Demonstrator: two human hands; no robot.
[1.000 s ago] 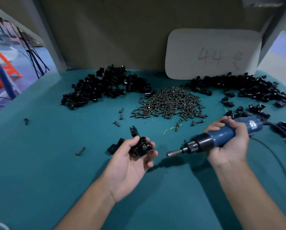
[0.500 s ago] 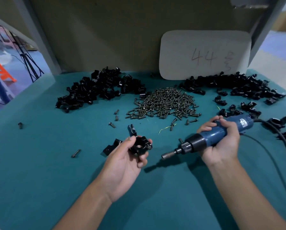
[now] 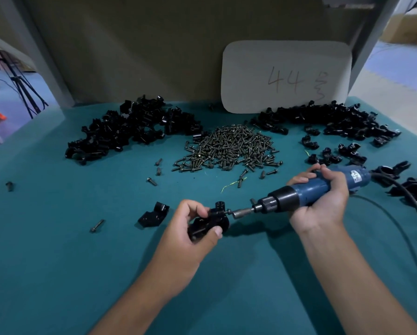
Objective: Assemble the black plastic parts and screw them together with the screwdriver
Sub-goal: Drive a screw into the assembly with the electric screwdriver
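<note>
While left hand (image 3: 190,228) grips assembly (image 3: 210,220), screwdriver (image 3: 306,191) (bit) touches.

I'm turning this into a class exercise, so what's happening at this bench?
A person is screwing black plastic parts together. The left hand grips a black assembly just above the teal table, while the right hand holds a blue electric screwdriver with its bit at a screw on the assembly. A screw pile lies behind, between two heaps of black parts.
</note>
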